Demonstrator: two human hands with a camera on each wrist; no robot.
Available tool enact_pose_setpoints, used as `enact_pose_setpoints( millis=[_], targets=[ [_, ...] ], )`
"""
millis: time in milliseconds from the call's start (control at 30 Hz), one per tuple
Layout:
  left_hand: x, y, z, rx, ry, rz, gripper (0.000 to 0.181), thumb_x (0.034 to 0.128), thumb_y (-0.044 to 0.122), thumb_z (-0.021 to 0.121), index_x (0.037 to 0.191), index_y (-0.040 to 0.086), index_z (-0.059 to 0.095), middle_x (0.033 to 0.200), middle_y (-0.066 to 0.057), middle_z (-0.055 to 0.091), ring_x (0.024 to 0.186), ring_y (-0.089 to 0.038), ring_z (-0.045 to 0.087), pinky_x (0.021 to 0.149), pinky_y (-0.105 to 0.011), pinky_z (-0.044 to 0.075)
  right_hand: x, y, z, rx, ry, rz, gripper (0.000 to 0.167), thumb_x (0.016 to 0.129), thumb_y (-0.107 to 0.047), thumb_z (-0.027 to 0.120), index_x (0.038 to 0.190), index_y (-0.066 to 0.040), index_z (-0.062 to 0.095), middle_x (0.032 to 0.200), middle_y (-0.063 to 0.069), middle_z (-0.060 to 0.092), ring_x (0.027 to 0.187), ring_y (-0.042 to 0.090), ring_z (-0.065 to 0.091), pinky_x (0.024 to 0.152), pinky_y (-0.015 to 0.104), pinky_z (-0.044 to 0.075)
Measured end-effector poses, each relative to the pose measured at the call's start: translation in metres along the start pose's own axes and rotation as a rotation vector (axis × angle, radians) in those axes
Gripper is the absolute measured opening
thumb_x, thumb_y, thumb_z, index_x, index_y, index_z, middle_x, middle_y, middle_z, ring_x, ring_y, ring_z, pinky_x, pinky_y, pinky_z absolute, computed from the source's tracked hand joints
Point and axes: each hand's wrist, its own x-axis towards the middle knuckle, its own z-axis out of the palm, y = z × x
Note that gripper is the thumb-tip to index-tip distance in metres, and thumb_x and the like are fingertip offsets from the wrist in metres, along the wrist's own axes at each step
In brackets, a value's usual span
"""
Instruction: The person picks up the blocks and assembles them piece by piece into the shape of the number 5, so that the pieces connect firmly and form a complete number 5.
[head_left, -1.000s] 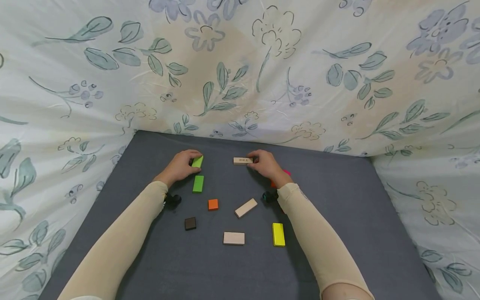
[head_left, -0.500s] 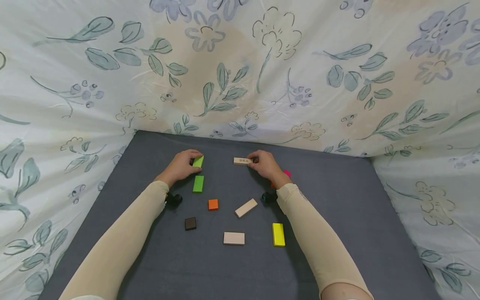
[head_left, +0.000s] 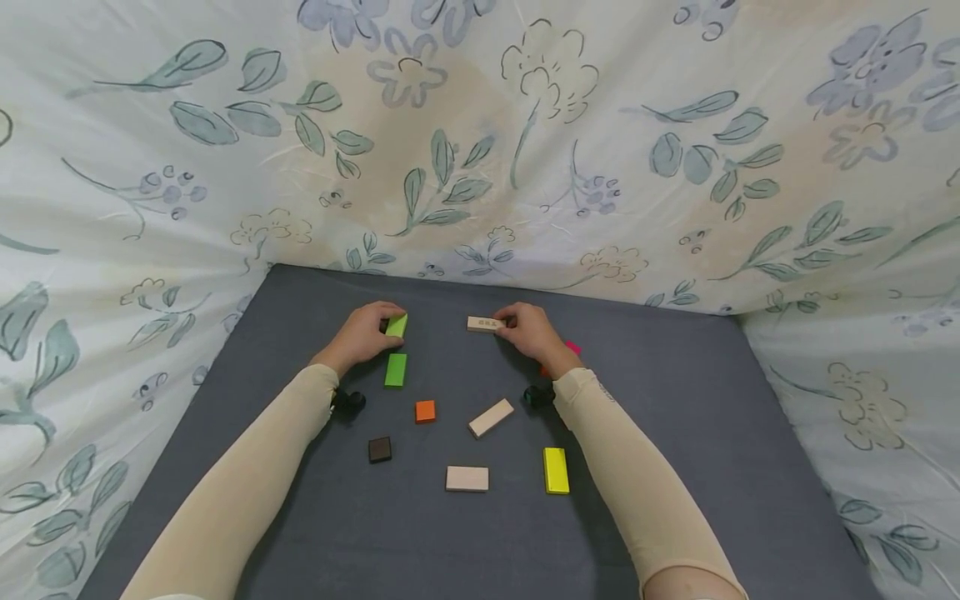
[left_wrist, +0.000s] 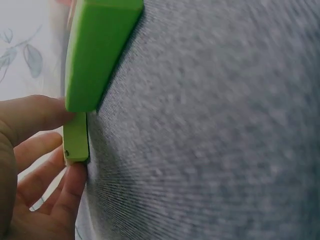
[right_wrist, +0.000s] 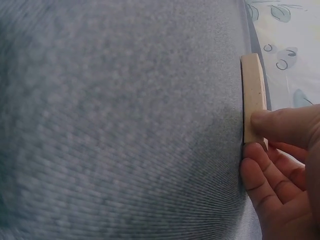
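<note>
From well above, the head view faces forward and down over the grey cloth (head_left: 360, 525). Both wrist views look along it from close and low: the left shares the lime block (left_wrist: 75, 137), at its frame's left, with the head view; the right shares the wooden block (right_wrist: 252, 90), at its frame's right.

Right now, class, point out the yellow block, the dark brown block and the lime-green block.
Yellow block (head_left: 557, 471), head view, top face.
Dark brown block (head_left: 380, 449), head view, top face.
Lime-green block (left_wrist: 76, 136), left wrist view, face toward camera.

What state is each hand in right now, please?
Left hand: holding the light green block.
Right hand: holding one end of the printed wooden block.
</note>
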Motion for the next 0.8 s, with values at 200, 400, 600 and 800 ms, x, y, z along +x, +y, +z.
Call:
enact_pose_setpoints(
  millis=[200, 400, 600, 800],
  targets=[
    [0.005, 0.009, 0.001, 0.004, 0.001, 0.017, 0.061, 0.0986, 0.012, 0.081, 0.154, -0.001, 0.059, 0.158, -0.022, 0.052, 0.135, -0.041, 0.058, 0.108, -0.055, 0.051, -0.001, -0.002, -0.002, -0.010, 0.012, 0.004, 0.026, 0.104, -0.014, 0.077, 0.128, -0.006, 0.079, 0.120, 0.012, 0.072, 0.103, 0.026, 0.069, 0.087, 0.042, 0.059],
    [0.014, 0.023, 0.005, -0.008, -0.001, 0.035, 0.061, 0.0990, 0.011, 0.081, 0.155, -0.001, 0.059, 0.160, -0.022, 0.050, 0.136, -0.042, 0.057, 0.108, -0.055, 0.051, -0.001, -0.006, -0.004, -0.002, 0.005, 0.009, 0.026, 0.104, -0.015, 0.076, 0.129, -0.006, 0.079, 0.116, 0.011, 0.074, 0.100, 0.025, 0.068, 0.086, 0.042, 0.058],
    [0.022, 0.038, 0.015, -0.004, -0.010, 0.043, 0.060, 0.0992, 0.011, 0.081, 0.154, 0.000, 0.059, 0.160, -0.021, 0.050, 0.143, -0.041, 0.052, 0.113, -0.055, 0.047, -0.001, -0.006, -0.006, 0.006, 0.011, 0.009, 0.026, 0.104, -0.015, 0.076, 0.128, -0.006, 0.079, 0.119, 0.011, 0.074, 0.102, 0.026, 0.069, 0.088, 0.043, 0.059],
    [0.031, 0.052, 0.029, 0.016, -0.024, 0.061, 0.059, 0.0989, 0.012, 0.082, 0.153, 0.000, 0.060, 0.159, -0.020, 0.052, 0.147, -0.040, 0.048, 0.118, -0.054, 0.042, -0.001, -0.004, -0.006, 0.007, 0.008, 0.017, 0.025, 0.104, -0.015, 0.076, 0.128, -0.007, 0.079, 0.119, 0.011, 0.074, 0.102, 0.026, 0.069, 0.088, 0.043, 0.059]
  ],
)
